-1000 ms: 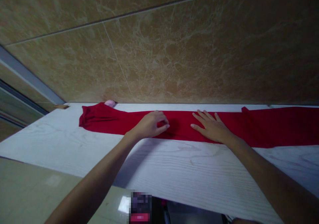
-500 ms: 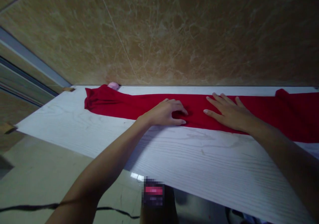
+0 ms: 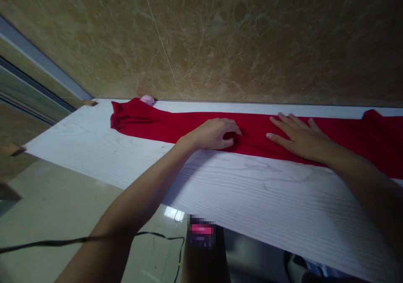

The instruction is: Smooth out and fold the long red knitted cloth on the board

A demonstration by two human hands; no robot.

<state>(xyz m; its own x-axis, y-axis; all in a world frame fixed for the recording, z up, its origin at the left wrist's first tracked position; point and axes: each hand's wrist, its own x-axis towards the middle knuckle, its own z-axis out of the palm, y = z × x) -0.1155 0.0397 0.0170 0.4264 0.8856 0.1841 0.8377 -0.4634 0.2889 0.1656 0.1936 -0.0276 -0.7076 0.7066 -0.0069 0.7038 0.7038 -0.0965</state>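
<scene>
A long red cloth (image 3: 176, 125), perhaps a garment folded lengthwise, lies across a white wood-grain board (image 3: 201, 190). Its left end is bunched into creases, and a small flap sticks up along the far edge on the right. My left hand (image 3: 217, 132) rests on the middle of the cloth with bent fingers, thumb and fingertips apart, and a small crease near the fingertips. To the right, my right hand (image 3: 299, 138) lies flat on the cloth, fingers spread. Both hands hold nothing.
A pink rounded object (image 3: 147, 100) sits behind the cloth's left end. A brown marbled wall (image 3: 220, 43) rises along the board's far edge. Wooden blocks (image 3: 13, 149) show at the board's left corners. Below, a black cable (image 3: 47, 243) crosses in front of the tiled floor.
The view has shifted slightly, so the board and cloth sit a little higher and further right. My left fingers look somewhat more bent; my right hand stays flat on the cloth.
</scene>
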